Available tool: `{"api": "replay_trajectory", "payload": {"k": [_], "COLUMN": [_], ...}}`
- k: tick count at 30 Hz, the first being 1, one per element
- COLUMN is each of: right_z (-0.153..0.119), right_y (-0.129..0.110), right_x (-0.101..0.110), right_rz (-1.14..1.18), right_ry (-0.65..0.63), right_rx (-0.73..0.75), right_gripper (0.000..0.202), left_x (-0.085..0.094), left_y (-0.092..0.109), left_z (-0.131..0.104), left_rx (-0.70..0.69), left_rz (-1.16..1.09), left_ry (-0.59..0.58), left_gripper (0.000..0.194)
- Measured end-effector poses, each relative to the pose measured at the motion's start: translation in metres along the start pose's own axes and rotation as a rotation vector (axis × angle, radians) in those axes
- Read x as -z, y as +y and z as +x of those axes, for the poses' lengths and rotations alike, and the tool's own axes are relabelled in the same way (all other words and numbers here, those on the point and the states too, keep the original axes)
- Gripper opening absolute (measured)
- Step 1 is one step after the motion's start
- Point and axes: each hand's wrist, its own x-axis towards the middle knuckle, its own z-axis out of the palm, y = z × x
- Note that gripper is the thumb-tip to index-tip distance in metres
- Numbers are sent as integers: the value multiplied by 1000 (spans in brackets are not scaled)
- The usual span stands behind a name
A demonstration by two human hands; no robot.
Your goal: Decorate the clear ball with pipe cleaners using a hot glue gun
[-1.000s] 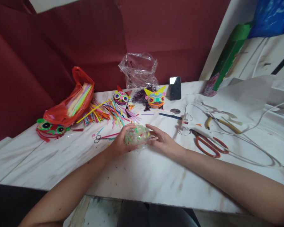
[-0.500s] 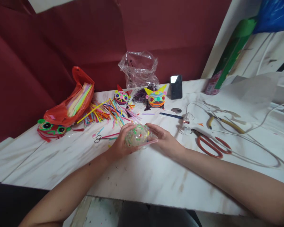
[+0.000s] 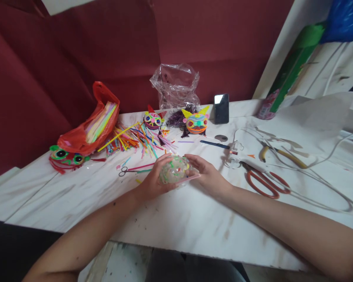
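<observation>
Between my hands is a clear, rounded plastic bag or case [image 3: 174,169] with small green, yellow and red bits in or on it. A pink edge runs along its lower right side; its exact kind is hard to make out. My left hand [image 3: 156,178] is wrapped round its left side, thumb on top. On the right side, the curled fingers of my right hand [image 3: 202,172] press against it. Small scissors [image 3: 123,171] lie left of my left hand, by pink and green strips [image 3: 144,166]. Beyond my hands sits a decorated animal head with yellow horns [image 3: 196,122].
At the left, a red plastic bag [image 3: 82,135] of pastel strips leans over a green-eyed head [image 3: 66,157]. Coloured pipe cleaners [image 3: 132,139] spread behind. On the right lie a glue gun [image 3: 237,154], red-handled scissors [image 3: 263,184], pliers [image 3: 285,154] and cables. A phone [image 3: 221,109] stands at the back.
The view has shifted slightly, so the scene sits a little further right. Both hands still hold the clear plastic thing, and the right fingers have curled closer over its side.
</observation>
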Motion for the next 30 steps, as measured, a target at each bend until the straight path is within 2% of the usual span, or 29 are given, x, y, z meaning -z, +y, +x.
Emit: {"api": "replay_trajectory", "payload": {"k": [8, 15, 19, 30], "right_z": [-2, -2, -2, -2], "right_y": [-1, -2, -4, -7], "right_x": [0, 1, 0, -3], "right_rz": [-35, 33, 58, 120], "right_ry": [-6, 22, -10, 2], "right_rx": [1, -23, -29, -70], "right_gripper": [53, 56, 59, 59], "left_x": [3, -6, -5, -5], "left_y": [5, 4, 5, 17], "left_z": [1, 1, 1, 4], "left_rx": [-25, -9, -3, -26], "left_rz": [21, 30, 38, 97], "left_ry": [-38, 52, 50, 33], "left_gripper": [77, 76, 78, 72]}}
